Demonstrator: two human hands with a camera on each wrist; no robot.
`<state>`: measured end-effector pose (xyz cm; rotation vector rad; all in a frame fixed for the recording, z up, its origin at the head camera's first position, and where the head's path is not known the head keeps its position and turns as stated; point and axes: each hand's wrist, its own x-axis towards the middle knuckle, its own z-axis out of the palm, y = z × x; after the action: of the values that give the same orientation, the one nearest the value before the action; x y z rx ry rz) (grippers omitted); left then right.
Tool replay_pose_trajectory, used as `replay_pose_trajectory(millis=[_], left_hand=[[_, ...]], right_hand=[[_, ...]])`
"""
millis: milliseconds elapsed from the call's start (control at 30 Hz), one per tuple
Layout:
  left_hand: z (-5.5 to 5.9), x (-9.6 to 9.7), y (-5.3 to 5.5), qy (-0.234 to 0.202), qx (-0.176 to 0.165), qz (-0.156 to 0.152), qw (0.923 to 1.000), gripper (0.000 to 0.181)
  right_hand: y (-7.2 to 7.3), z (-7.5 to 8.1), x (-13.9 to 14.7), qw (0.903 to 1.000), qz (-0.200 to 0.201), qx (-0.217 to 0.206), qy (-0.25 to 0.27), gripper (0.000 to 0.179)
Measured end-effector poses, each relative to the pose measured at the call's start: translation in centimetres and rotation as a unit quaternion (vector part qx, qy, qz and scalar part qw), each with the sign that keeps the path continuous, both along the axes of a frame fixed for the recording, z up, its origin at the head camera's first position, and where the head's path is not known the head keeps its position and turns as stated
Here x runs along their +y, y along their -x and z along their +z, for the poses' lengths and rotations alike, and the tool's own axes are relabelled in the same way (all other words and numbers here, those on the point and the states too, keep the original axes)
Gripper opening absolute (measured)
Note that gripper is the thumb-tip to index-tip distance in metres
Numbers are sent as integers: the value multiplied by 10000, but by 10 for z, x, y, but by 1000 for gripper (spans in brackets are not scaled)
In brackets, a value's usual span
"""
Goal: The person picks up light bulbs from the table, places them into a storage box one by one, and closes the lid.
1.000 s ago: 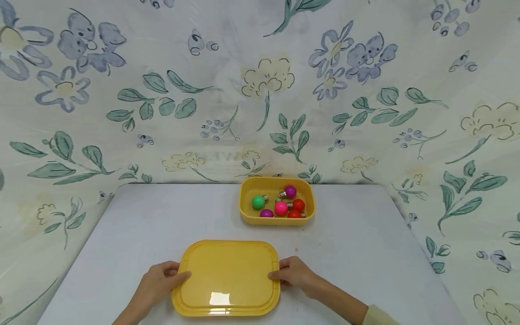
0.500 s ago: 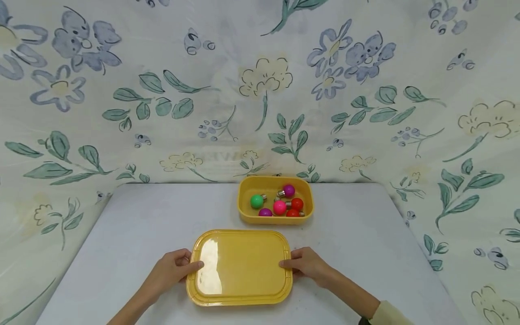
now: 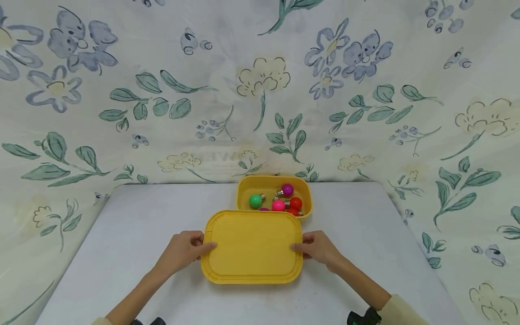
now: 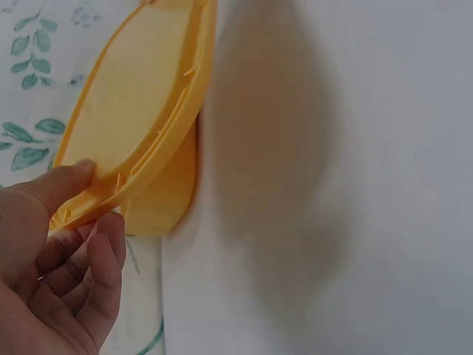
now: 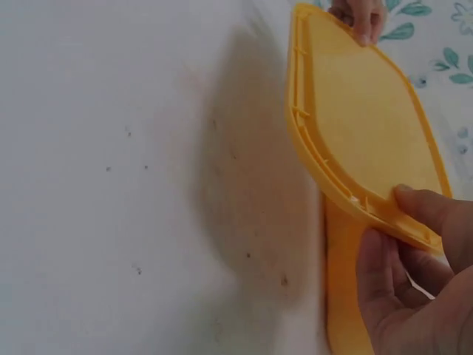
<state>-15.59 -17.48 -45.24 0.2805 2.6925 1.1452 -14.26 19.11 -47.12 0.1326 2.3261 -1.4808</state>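
Note:
A yellow lid (image 3: 252, 248) with rounded corners is held up above the table, its shadow falling below it. My left hand (image 3: 184, 250) pinches the lid's left edge, thumb on top and fingers beneath. On the opposite edge my right hand (image 3: 321, 248) grips it the same way. Just behind the lid stands a yellow container (image 3: 306, 198), its front wall partly covered by the lid in the head view. Inside lie several small round bulbs with metal bases, among them a green bulb (image 3: 255, 201), a pink bulb (image 3: 278, 205) and a purple bulb (image 3: 287, 190).
The white table (image 3: 154, 212) reaches back to a floral-patterned cloth (image 3: 219, 90) hanging behind it. The container stands near the table's back edge. Small dark specks dot the tabletop in the right wrist view.
Both hands have carried the lid away from me and a little to the right, up to the container's front. The lid now overlaps the container's near side in view. The container has stayed put.

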Motion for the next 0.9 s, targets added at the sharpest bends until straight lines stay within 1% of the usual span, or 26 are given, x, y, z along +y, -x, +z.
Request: replay_pose_trajectory(millis=[67, 233, 400, 533, 633, 767, 900], left_hand=[[4, 4, 3, 183, 199, -27, 9996, 30], [14, 14, 12, 526, 570, -99, 9969, 30], [21, 25, 20, 656, 922, -227, 9933, 29], [24, 34, 26, 720, 1126, -209, 9908, 30], [26, 40, 29, 861, 1327, -201, 9872, 30], [27, 47, 30, 1086, 1623, -202, 9805, 30], [27, 52, 31, 1166, 1897, -173, 9747, 30]], right_hand=[[2, 3, 4, 9996, 8, 251, -116, 30], [7, 11, 11, 9958, -7, 817, -406, 25], [12, 20, 17, 9898, -170, 1128, -852, 25], [17, 26, 22, 9840, -265, 1346, -1134, 26], [19, 29, 25, 9775, -282, 1651, -1283, 27], [20, 30, 29, 9653, -282, 2094, -1532, 27], [22, 31, 31, 9560, -348, 2357, -1712, 27]])
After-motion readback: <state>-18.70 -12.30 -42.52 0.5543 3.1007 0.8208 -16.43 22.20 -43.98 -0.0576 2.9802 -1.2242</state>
